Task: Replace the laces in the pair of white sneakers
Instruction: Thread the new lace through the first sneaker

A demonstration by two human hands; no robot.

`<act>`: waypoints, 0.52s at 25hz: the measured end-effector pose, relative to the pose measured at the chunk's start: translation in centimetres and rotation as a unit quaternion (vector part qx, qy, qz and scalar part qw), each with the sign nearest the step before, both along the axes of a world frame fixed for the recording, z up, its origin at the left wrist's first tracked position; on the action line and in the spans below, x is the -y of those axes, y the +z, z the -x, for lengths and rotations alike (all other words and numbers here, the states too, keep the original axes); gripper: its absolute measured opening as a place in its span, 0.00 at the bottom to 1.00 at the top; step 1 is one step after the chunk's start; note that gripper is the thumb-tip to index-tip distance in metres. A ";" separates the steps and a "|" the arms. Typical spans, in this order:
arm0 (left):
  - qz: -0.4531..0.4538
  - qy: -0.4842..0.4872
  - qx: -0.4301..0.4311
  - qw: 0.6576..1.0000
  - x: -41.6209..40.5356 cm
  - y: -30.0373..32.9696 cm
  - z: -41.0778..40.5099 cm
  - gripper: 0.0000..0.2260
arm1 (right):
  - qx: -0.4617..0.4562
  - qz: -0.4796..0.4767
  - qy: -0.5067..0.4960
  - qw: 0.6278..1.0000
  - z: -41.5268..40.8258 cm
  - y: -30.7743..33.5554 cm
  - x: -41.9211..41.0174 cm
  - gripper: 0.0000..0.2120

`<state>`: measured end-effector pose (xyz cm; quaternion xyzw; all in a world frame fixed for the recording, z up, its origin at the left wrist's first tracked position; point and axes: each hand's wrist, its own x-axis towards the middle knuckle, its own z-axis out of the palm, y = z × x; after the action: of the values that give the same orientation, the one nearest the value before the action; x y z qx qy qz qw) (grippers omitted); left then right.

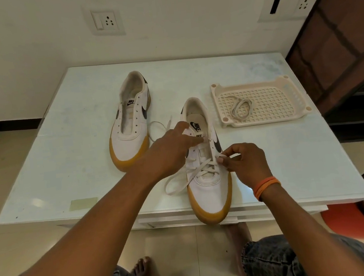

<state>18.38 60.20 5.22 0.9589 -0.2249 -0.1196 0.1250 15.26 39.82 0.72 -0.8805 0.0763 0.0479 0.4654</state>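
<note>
On the left of the pale counter (68,156) lies the far sneaker (129,119), white with a gum-coloured sole, toe toward the person, its eyelets bare of any lace. Just right of it a loose white lace (159,127) trails across the counter between the two shoes.

The left arm reaches in from the lower left, stretched long and nearly straight across the counter edge. The left hand (173,149) rests palm down over the tongue and upper eyelets of the near sneaker (206,164), fingers extended and spread rather than curled; its grip is released, pressing the shoe, not grasping it.

The near sneaker sits at the front of the counter with its toe overhanging the edge. Lace is crossed through its lower eyelets, and a loop of it hangs off the shoe's left side.

The right hand (245,163) comes in from the lower right with the wrist bent, an orange band (267,187) round it. Its grip is clenched on the lace end at the sneaker's right eyelets, pinched between thumb and fingertips.

Farther right and back stands a cream perforated tray (287,111) holding a coiled lace (241,108).
</note>
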 end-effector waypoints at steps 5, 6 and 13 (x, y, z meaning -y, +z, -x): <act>0.021 0.020 -0.023 0.999 -0.3 0.5 -0.3 0.30 | 0.046 -0.175 -0.202 0.962 -1.1 1.6 3.9 0.07; 0.026 0.023 -0.028 0.999 -0.4 0.5 -0.3 0.31 | 0.050 -0.221 -0.241 0.944 -1.2 1.8 4.7 0.06; 0.048 0.028 -0.031 0.998 -0.1 0.3 -0.6 0.28 | -0.108 -0.138 -0.072 0.982 -0.4 1.1 1.1 0.22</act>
<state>19.00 60.30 5.56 0.9536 -0.1995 -0.1344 0.1812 15.69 38.76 1.87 -0.7895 0.1818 0.1198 0.5738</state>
